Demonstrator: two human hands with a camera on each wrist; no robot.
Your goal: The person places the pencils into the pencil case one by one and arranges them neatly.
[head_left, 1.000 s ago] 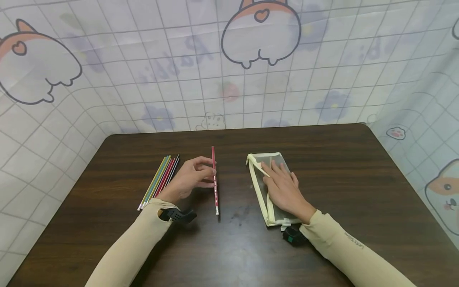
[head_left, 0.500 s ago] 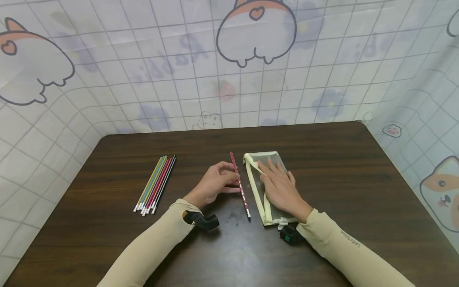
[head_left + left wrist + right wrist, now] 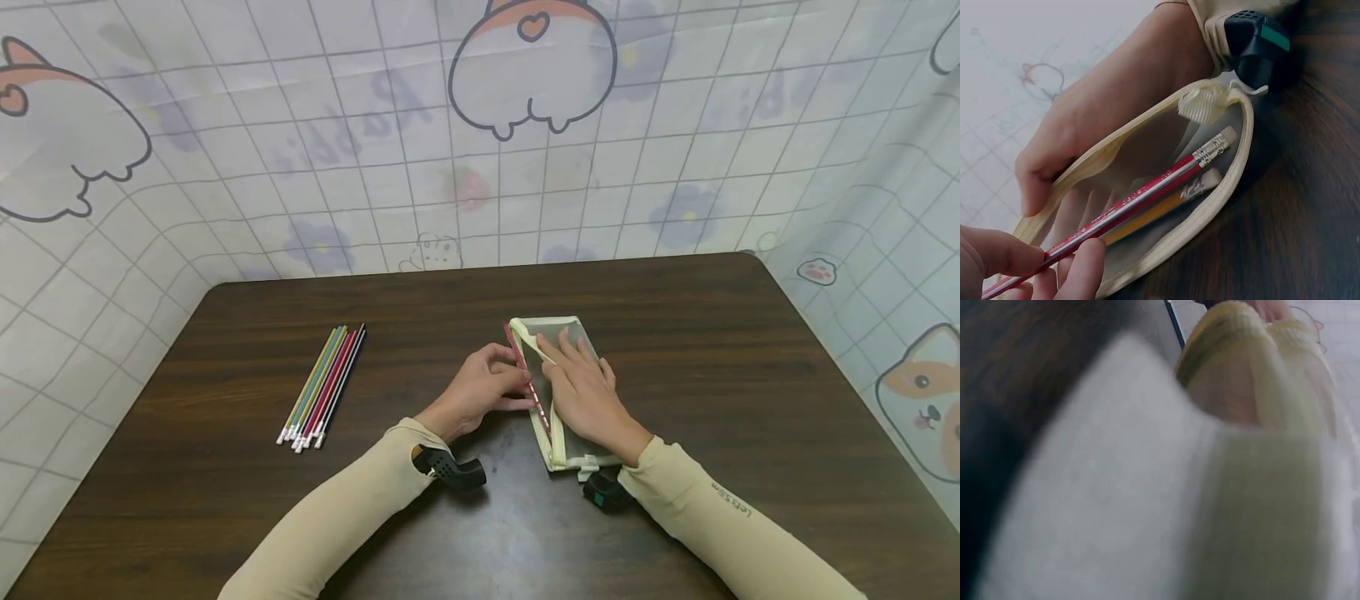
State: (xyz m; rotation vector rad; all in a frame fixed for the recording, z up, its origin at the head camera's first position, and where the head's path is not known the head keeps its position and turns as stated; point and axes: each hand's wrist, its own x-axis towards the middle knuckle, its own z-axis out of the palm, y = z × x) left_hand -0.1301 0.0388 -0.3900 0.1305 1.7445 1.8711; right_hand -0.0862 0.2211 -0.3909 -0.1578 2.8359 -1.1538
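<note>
The right hand [image 3: 589, 392] lies with fingers spread over the cream-trimmed mesh pencil pouch [image 3: 581, 442], pressing rather than clutching, its thumb by the edge of the mouth; this seems meant to steady the pouch on the dark wood-grain table [image 3: 675, 325] and keep the mouth gaping. The left hand [image 3: 483, 388] pinches a red pencil [image 3: 1141, 196] between thumb and fingers, and the shaft is laid along the pouch's length, probably because its length suits the opening that way. The grip falls near mid-shaft: the eraser end runs beyond the fingertips into the mouth, just beside a yellow pencil [image 3: 1149, 217] lying inside, while the other end reaches the pouch's far corner. Whether it touches the bottom layer I cannot tell. Well apart, to the left, loose pencils [image 3: 327, 387] lie side by side, erasers towards the person
</note>
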